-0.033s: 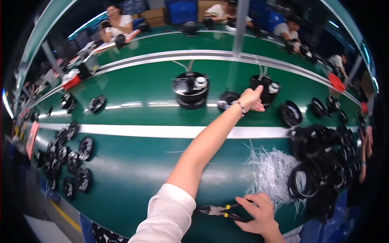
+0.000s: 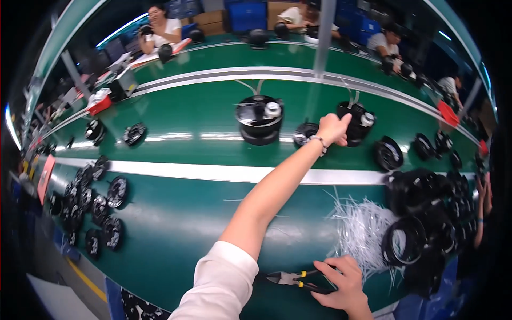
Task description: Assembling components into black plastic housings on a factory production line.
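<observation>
My left arm reaches far across the bench. The left hand (image 2: 334,129) is closed at the near left side of a black round housing (image 2: 356,114) with a white knob-like part and pale strips standing up from it. Its thumb lies along the housing; part of the fingers is hidden. Low in the view, my right hand (image 2: 344,282) is curled round the dark handles of diagonal cutters (image 2: 288,278) with yellow bands, their jaws pointing left. A similar black housing (image 2: 260,120) stands upright to the left. Between the two housings lies a black round part (image 2: 305,133), partly behind my left hand.
Cut white strips (image 2: 362,229) form a heap beside stacked black rings (image 2: 404,240) on the right. Several black round parts (image 2: 98,208) lie on the left. A pale metal strip (image 2: 213,171) crosses the green bench. Other people work at the far bench (image 2: 213,53).
My left hand has closed in on the housing, its fingers more curled. The whole view has shifted slightly; the right hand still holds the cutters.
</observation>
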Motion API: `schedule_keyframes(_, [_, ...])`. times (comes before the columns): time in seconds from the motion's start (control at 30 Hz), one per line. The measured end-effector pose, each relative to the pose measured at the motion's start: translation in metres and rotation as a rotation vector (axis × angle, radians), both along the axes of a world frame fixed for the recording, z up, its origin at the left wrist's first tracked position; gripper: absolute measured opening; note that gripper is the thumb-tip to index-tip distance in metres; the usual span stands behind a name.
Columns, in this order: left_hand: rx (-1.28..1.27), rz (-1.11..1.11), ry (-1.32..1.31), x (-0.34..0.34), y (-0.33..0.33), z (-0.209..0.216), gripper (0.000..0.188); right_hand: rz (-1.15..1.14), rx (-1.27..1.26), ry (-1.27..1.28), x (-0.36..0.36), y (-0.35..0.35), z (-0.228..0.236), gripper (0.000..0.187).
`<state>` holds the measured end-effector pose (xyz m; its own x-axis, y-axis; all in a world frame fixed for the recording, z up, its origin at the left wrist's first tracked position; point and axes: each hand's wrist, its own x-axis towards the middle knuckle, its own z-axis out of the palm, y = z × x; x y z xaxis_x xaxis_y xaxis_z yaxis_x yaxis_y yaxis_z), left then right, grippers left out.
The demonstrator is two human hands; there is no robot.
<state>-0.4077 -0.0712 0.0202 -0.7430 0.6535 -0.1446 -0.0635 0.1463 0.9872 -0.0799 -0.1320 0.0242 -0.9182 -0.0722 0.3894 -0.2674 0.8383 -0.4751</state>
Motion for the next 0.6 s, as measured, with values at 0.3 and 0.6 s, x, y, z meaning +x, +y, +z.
schedule_keyframes(0.3, [-0.571,0.191,0.692,-0.037,-0.048,-0.039,0.048,0.092,-0.097,0.032,-0.01,-0.007,-0.002,0.055])
schedule_keyframes(0.6, [-0.129,-0.327,0.557,-0.006,-0.17,-0.003,0.045,0.101,-0.121,0.064,-0.014,-0.006,0.004,0.053])
